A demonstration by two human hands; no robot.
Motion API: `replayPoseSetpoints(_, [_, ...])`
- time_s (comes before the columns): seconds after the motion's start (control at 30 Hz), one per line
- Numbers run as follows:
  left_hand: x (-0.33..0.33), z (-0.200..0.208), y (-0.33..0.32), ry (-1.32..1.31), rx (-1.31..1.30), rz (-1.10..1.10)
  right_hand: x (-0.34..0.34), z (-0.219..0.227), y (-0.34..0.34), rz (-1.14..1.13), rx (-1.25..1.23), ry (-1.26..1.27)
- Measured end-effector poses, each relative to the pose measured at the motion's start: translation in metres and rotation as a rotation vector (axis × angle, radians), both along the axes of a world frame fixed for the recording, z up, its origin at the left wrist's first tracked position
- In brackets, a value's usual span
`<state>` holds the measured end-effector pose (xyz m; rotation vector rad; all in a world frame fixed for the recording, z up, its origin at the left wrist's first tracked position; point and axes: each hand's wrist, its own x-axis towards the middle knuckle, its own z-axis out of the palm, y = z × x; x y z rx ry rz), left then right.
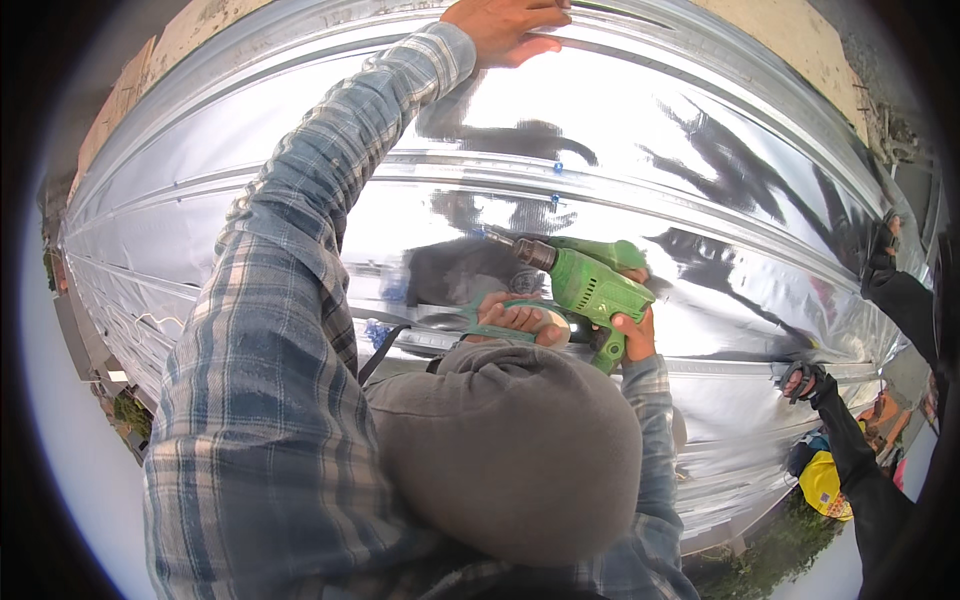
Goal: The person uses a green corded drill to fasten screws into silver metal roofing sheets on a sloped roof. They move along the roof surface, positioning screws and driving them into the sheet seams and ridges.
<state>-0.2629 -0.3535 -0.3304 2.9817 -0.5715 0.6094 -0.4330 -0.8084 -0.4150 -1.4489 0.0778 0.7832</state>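
When viewed from above, spread across nearly everything: silver foil sheeting (600, 115), wrinkled, glaring, streaked with dark reflections. Over it, metal channels (620, 188) running crosswise, curving toward the rim. Reaching from lower left to the top, a blue-and-cream plaid sleeve (270, 350) on the left arm. At lower middle, a big rounded form in grey cloth (510, 450), seemingly a bent knee. At far right, a co-worker's black sleeves (855, 450), ending in dark-covered hands (802, 382) near the sheeting's edge.

Next down in size, a green power drill (600, 285), right of centre above the foil, just beyond the grey cloth, pointing left and slightly up. Cannot tell whether touching the foil at the tip. At the top edge, the left hand (500, 28), laid against a channel, thumb apart from the other fingers; cannot tell whether pinching anything. Around the drill's handle, the right hand (637, 335), fingers curled and grasping. Left of it, apparently toes (515, 315) under a greenish see-through strap.

Smaller, the drill's dark chuck (535, 253). Smallest, two blue pieces (558, 168) along the middle channel.
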Motion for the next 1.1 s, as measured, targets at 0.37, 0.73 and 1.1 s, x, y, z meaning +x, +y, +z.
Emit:
replayPoseSetpoints(0.37, [0.012, -0.016, 0.005, -0.005, 0.091, -0.076, 0.091, 0.166, 0.013, -0.079, -0.012, -0.206])
replayPoseSetpoints(0.73, [0.006, -0.03, 0.012, 0.021, 0.07, -0.13, 0.096, 0.23, 0.097, -0.202, -0.391, -0.391])
replayPoseSetpoints(1.1, [0.007, -0.039, 0.021, -0.031, -0.002, -0.139, 0.09, 0.252, 0.157, -0.199, -0.481, -0.471])
